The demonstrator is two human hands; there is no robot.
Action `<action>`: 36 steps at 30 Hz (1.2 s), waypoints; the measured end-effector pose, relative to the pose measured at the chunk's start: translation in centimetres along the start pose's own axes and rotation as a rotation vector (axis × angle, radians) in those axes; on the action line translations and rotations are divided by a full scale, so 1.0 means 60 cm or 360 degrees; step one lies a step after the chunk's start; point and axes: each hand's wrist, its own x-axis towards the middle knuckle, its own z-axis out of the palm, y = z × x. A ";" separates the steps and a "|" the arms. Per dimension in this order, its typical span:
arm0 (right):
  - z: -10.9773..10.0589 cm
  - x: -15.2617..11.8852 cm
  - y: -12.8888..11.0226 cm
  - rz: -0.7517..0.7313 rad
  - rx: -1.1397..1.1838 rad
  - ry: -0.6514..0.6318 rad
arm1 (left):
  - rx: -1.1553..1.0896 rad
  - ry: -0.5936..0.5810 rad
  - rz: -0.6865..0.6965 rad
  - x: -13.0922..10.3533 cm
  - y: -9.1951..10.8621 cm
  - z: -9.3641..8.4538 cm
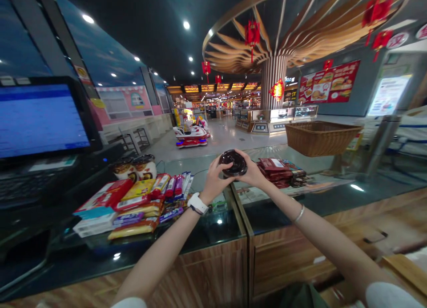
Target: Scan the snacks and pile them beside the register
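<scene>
Both of my hands hold a round container with a glossy dark lid (236,162) above the glass counter. My left hand (215,179) grips its left side, with the thumb lying on the lid. My right hand (251,170) wraps round its right side. The body under the lid is hidden by my hands. Just to the right on the counter lies a pile of brown and dark snack packets (278,171). Left of my hands are stacked bars and packets in yellow, red and purple wrappers (143,210).
Lidded printed cups (145,166) stand behind a red box (105,194) at the left. A lit monitor (43,119) and a dark keyboard (30,183) are farther left. A wicker basket (322,139) sits at the counter's right back. Wooden drawers (287,263) are below.
</scene>
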 end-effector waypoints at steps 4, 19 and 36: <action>0.037 0.017 -0.009 -0.0075 -0.0134 -0.0041 | 0.0032 0.0075 0.0043 -0.015 -0.002 -0.032; 0.096 0.009 -0.006 -0.0446 -0.0812 -0.0006 | 0.0871 -0.0003 0.0343 -0.027 -0.037 -0.065; 0.069 -0.004 0.023 -0.0415 -0.0950 -0.0181 | 0.0669 -0.0289 0.0429 -0.024 -0.062 -0.083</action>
